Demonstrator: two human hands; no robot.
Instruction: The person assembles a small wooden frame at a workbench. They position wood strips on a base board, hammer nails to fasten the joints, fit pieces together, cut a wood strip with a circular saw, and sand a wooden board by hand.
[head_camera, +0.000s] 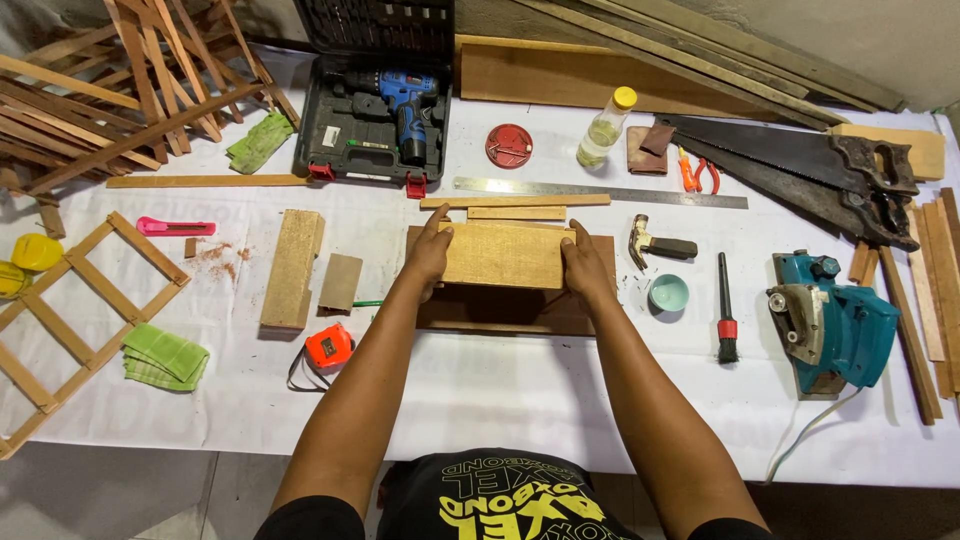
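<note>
A pale wooden block (505, 255) stands on a darker brown board (515, 312) in the middle of the white-covered table (480, 390). My left hand (430, 255) grips the block's left end, thumb up along its edge. At the right end my right hand (585, 265) holds the same block. Just behind it lie thin wooden strips (515, 207) and a long steel ruler (600, 191).
Left: a wood block (291, 267), sandpaper piece (341, 281), orange tape measure (328, 346), green cloths, pink cutter (174, 227), lattice frames (70, 310). Behind: drill in case (385, 110), red disc, bottle (604, 128). Right: hammer (655, 245), small cup (668, 293), brush (726, 310), electric planer (830, 322), saws (800, 165).
</note>
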